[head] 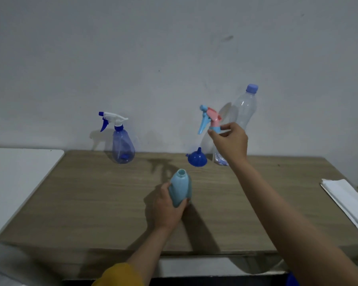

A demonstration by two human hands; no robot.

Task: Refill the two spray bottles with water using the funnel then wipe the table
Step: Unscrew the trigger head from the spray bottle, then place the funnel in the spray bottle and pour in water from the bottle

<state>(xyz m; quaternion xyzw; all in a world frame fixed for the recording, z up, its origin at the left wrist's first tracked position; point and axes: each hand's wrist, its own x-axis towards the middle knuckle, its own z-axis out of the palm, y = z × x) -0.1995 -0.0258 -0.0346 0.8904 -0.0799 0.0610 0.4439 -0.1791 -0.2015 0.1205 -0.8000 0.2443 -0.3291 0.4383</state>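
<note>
The left hand (170, 205) wraps its fingers around the light blue spray bottle (180, 187), which stands open-necked near the middle of the desk (91, 203). The right hand (230, 141) pinches the pink-and-blue trigger head (210, 118) by its collar, lifted well above the desk. Its dip tube probably hangs behind the hand, though that is hard to make out.

The main risk is drips: a wet tube carried over the desk would leave water to wipe later. Laying the head down carelessly could also knock over the blue funnel (197, 158) just below it, or tip the tall clear water bottle (243, 112) standing behind, which still wears its cap.

The open bottle is light and narrow, so if the left hand loosens while the funnel goes in, it could topple. The second spray bottle (122, 145), clear blue with its trigger still on, stands apart at the back left. The folded white cloth (347, 201) lies at the desk's right edge.
</note>
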